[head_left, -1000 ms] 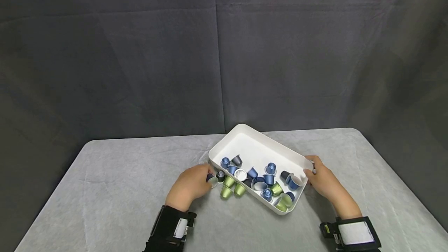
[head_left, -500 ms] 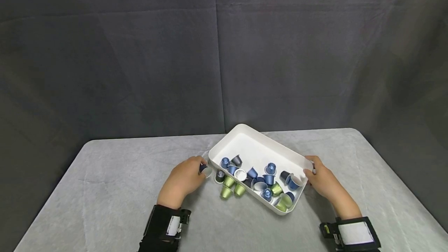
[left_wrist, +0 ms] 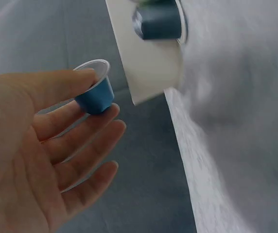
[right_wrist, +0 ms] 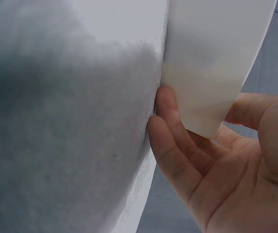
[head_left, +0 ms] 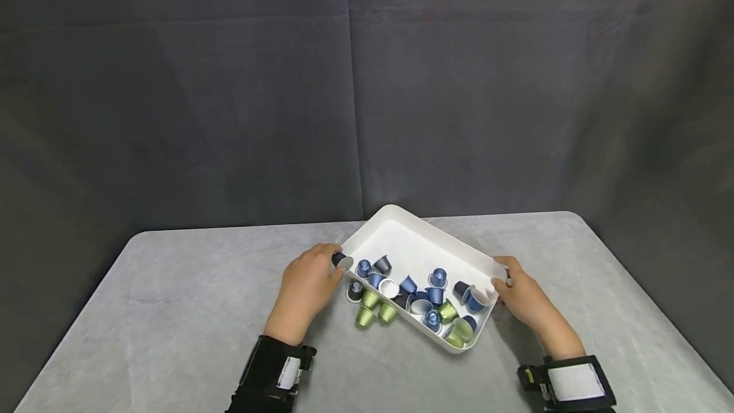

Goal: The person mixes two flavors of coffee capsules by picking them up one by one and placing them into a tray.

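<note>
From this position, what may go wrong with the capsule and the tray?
1. The left hand pinches the blue capsule only at thumb and fingertip, right at the white tray rim; it may slip and fall outside.
2. Three capsules on the table lie against the tray's near wall; a push may roll them away.
3. The right hand holds the tray only at one corner, so the tray may turn.

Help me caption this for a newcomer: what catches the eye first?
A white tray of blue, grey and green coffee capsules sits angled on the grey table. The left hand pinches a blue capsule at the tray's left corner, while the right hand grips its right end. A few capsules lie outside on the table.
</note>
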The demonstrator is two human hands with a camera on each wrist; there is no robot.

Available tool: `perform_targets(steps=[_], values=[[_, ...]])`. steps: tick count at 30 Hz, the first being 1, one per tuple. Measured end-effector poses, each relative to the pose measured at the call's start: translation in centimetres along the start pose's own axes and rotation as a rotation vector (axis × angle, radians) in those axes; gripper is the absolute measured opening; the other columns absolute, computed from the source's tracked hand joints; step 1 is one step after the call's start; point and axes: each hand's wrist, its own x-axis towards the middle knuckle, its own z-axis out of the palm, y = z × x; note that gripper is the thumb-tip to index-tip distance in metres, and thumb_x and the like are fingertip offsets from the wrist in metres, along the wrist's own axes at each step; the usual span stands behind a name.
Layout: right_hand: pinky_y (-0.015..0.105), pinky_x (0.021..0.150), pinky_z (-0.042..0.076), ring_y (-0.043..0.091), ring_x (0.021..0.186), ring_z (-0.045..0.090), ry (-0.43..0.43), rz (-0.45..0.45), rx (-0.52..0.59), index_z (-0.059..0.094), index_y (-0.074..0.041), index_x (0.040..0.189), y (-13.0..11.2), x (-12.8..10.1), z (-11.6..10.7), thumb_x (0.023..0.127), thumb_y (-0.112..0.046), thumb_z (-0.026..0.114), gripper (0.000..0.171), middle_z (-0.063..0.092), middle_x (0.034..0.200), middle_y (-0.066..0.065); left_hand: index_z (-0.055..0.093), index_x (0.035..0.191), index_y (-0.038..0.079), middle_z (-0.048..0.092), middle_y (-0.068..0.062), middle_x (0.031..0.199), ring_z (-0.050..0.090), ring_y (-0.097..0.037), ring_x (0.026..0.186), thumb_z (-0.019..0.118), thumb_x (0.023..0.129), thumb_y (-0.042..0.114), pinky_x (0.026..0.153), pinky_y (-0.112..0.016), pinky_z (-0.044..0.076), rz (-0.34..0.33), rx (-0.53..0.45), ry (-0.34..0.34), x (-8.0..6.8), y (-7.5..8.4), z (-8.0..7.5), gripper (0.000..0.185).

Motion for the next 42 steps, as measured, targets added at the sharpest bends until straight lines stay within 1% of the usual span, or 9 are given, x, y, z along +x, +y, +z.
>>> perform_targets(steps=[6, 13, 18, 22, 25, 28, 32, 35, 42], values=[[0.034, 0.059, 0.044, 0.022, 0.070, 0.058, 0.002, 0.001, -0.003, 0.032, 0.009, 0.140, 0.0, 0.1, 0.1, 0.100, -0.006, 0.050, 0.046, 0.059, 0.092, 0.020, 0.068, 0.119, 0.004, 0.069, -0.011, 0.109, 0.067, -0.031, 0.097, 0.076, 0.088, 0.020, 0.077, -0.047, 0.054, 0.067, 0.009, 0.013, 0.5, 1.6, 0.7, 0.036], [0.034, 0.059, 0.043, 0.021, 0.069, 0.057, 0.005, -0.012, -0.017, 0.032, 0.009, 0.140, 0.2, 0.1, 0.0, 0.100, -0.005, 0.049, 0.046, 0.060, 0.095, 0.022, 0.068, 0.119, 0.006, 0.068, -0.009, 0.108, 0.066, -0.029, 0.098, 0.074, 0.090, 0.020, 0.080, -0.045, 0.053, 0.146, 0.008, -0.023, 1.5, 4.1, 1.6, 0.033], [0.033, 0.058, 0.043, 0.021, 0.068, 0.056, 0.011, -0.023, -0.022, 0.033, 0.010, 0.139, 0.3, 0.1, -0.1, 0.099, -0.005, 0.049, 0.045, 0.060, 0.094, 0.022, 0.070, 0.114, 0.008, 0.069, -0.006, 0.101, 0.066, -0.025, 0.091, 0.075, 0.088, 0.018, 0.077, -0.040, 0.053, 0.231, 0.058, -0.004, 2.2, 5.4, 2.5, 0.028], [0.034, 0.059, 0.044, 0.022, 0.070, 0.057, 0.004, -0.015, -0.026, 0.032, 0.009, 0.140, 0.2, 0.1, -0.1, 0.100, -0.006, 0.049, 0.046, 0.060, 0.101, 0.027, 0.070, 0.112, 0.010, 0.071, -0.003, 0.101, 0.066, -0.023, 0.089, 0.076, 0.087, 0.019, 0.075, -0.038, 0.052, 0.284, 0.103, -0.005, 2.4, 6.2, 3.4, 0.027], [0.034, 0.060, 0.044, 0.023, 0.072, 0.057, -0.001, -0.005, -0.029, 0.032, 0.009, 0.141, 0.2, 0.2, -0.1, 0.101, -0.007, 0.049, 0.046, 0.059, 0.106, 0.029, 0.071, 0.112, 0.012, 0.070, -0.001, 0.100, 0.066, -0.022, 0.089, 0.077, 0.086, 0.020, 0.074, -0.036, 0.051, 0.302, 0.122, -0.019, 2.3, 6.8, 3.9, 0.028], [0.034, 0.059, 0.044, 0.023, 0.072, 0.057, 0.000, -0.005, -0.029, 0.032, 0.009, 0.140, 0.2, 0.2, 0.0, 0.100, -0.006, 0.049, 0.046, 0.059, 0.104, 0.028, 0.071, 0.109, 0.013, 0.070, 0.000, 0.097, 0.066, -0.021, 0.086, 0.077, 0.086, 0.021, 0.071, -0.034, 0.051, 0.312, 0.156, -0.029, 2.3, 7.4, 4.2, 0.025], [0.034, 0.059, 0.044, 0.023, 0.071, 0.057, 0.005, -0.010, -0.032, 0.033, 0.009, 0.139, 0.2, 0.2, 0.1, 0.099, -0.006, 0.049, 0.046, 0.059, 0.103, 0.028, 0.071, 0.104, 0.013, 0.069, 0.000, 0.093, 0.066, -0.020, 0.082, 0.077, 0.085, 0.020, 0.067, -0.032, 0.049, 0.329, 0.219, -0.010, 2.3, 7.9, 4.6, 0.021], [0.034, 0.060, 0.044, 0.023, 0.071, 0.057, 0.006, -0.012, -0.031, 0.033, 0.009, 0.139, 0.2, 0.2, 0.1, 0.099, -0.006, 0.049, 0.046, 0.059, 0.105, 0.029, 0.071, 0.102, 0.013, 0.069, 0.000, 0.091, 0.066, -0.019, 0.081, 0.077, 0.084, 0.020, 0.066, -0.031, 0.049, 0.338, 0.244, 0.009, 2.4, 8.0, 4.8, 0.020], [0.034, 0.060, 0.044, 0.022, 0.071, 0.057, -0.001, -0.006, -0.030, 0.032, 0.009, 0.140, 0.2, 0.3, 0.2, 0.100, -0.007, 0.049, 0.047, 0.060, 0.102, 0.026, 0.071, 0.110, 0.013, 0.070, 0.000, 0.098, 0.066, -0.019, 0.085, 0.077, 0.086, 0.022, 0.069, -0.032, 0.051, 0.336, 0.237, -0.031, 2.4, 8.1, 5.3, 0.027]])
